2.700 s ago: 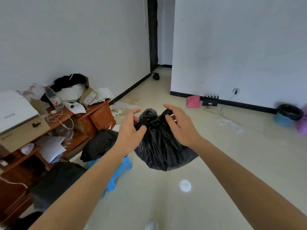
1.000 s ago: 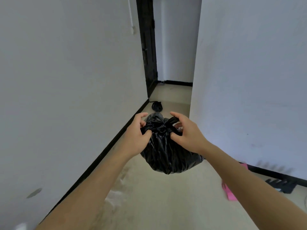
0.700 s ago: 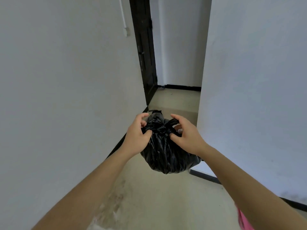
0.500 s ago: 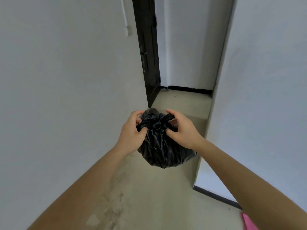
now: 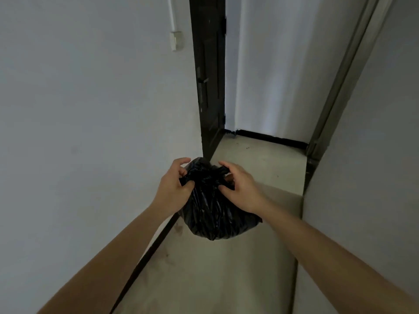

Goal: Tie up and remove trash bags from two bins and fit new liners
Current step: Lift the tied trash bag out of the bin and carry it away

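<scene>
White walls [image 5: 90, 109] hem a narrow passage. My left hand [image 5: 173, 189] and right hand [image 5: 241, 190] pinch the bunched neck of the black trash bag [image 5: 215, 216] — hanging above the floor [image 5: 204, 279], out of its bin. Knot seems nearly done; liners, I judge, remain.

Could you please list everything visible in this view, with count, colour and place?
trash bag: one, black, top gathered, hanging above the floor between both hands.
door: one, dark, at the far end of the left wall.
wall box: one, white, high on the left wall, with a conduit above it.
skirting: black, along the wall bases.
floor: beige, along the corridor.
walls: white, on either side.
left hand: one, pinches the bag's top.
right hand: one, pinches the bag's top opposite.
</scene>
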Motion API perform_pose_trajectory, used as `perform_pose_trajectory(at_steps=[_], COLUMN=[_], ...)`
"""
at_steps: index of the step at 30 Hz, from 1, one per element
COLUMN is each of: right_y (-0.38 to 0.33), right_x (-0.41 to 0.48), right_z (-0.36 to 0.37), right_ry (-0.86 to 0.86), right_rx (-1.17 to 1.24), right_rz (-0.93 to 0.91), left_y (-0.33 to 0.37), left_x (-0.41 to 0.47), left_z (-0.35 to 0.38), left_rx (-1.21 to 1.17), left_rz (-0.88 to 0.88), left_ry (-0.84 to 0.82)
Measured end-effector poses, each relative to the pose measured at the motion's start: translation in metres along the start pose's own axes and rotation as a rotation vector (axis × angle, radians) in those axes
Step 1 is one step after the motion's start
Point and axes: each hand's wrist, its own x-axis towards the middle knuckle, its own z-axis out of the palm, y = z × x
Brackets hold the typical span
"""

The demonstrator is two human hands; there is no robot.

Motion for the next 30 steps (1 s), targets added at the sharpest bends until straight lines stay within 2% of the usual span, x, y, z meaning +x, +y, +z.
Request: perform_pose_trajectory(at_steps=[6,10,13,17,20,25,30], right_y=[0.077,0.151,0.217,0.297,0.344,0.414,0.513], right_x=[0.134,0.222,0.292,0.380,0.442,0.504,0.516], right_z=[-0.028,-0.026,-0.009,0.013,0.027,0.076,0.170], right_ry=[0.066,0.054,0.009,-0.092,-0.147,-0.179,-0.287], right_rx=[0.027,0.051,0.075,0.120,0.054,-0.130,-0.197], right_rz=[0.060,0.089,0.131,0.273,0.288,0.416,0.507], left_y=[-0.020,-0.064,-0.109,-0.168,-0.209,-0.298,-0.426], left_x=[0.168,0.266,0.334,0.421,0.481,0.534,0.549], left_z=[0.032,0.074,0.109,0.148,0.172,0.207,0.270], left_rx=[0.074,0.093,0.099,0.085,0.092,0.146,0.241], left_rz=[0.067,0.029,-0.044,-0.208,-0.325,-0.493,-0.590], left_ry=[-0.093,-0.118,-0.104,-0.094,-0.092,-0.096,-0.136])
